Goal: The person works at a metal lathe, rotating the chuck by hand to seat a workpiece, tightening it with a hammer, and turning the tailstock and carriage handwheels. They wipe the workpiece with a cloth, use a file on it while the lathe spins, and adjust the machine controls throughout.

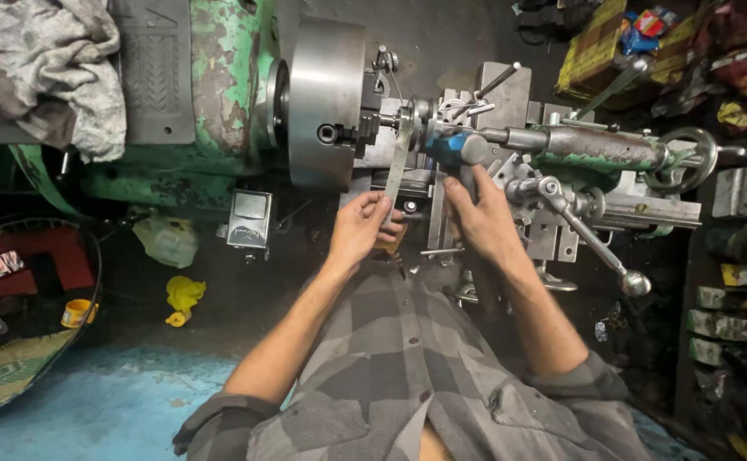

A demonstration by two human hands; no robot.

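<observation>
I look down at an old green metal lathe point(220, 94) with a big steel chuck point(326, 102). My left hand point(360, 229) is pinched on the lower end of a long flat steel strip point(401, 154) that reaches up to the workpiece just right of the chuck jaws. My right hand point(480, 218) rests on the carriage below the tool post, fingers bent against the metal parts near a blue-tipped piece point(450, 147). Whether it grips anything is hidden. The tailstock point(595, 145) with its handwheel point(689, 158) sits to the right.
A long lever with a ball knob point(633, 282) sticks out toward my right arm. Rags point(58, 68) lie on the headstock at the left. A yellow cloth point(184, 297) and a round basket point(23, 324) sit low on the left. Cluttered shelves point(732, 256) line the right.
</observation>
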